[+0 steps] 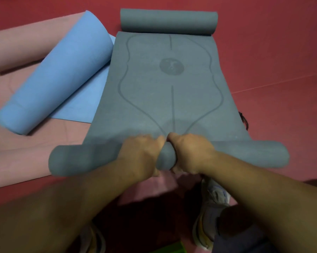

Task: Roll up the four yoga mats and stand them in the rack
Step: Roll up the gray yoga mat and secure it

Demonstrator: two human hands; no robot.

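The grey yoga mat (pixel 165 84) lay on the red floor (pixel 274 70), stretching from the person toward 12 o'clock. Its near end was rolled into a tube that ran across the view from 9 o'clock to 3 o'clock. Its far end, at 12 o'clock, was also curled into a roll. Between the two rolls the mat was flat and showed curved lines and a round emblem.

The left hand (pixel 141 154) and the right hand (pixel 190 154) both gripped the middle of the near roll, side by side and almost touching. The fingers of each hand were curled over the top of the roll, and the thumbs were hidden below it.

At 10 o'clock from the hands lay the blue yoga mat (pixel 62 73), mostly rolled, with a short flat part that went under the left edge of the grey mat. Under both was the pink yoga mat (pixel 35 41), which had a rolled end at 9 o'clock.

Near the bottom of the view, at 5 o'clock, a light sneaker (pixel 210 212) stood on the floor. A small dark object at the right edge of the grey mat was too unclear to name.
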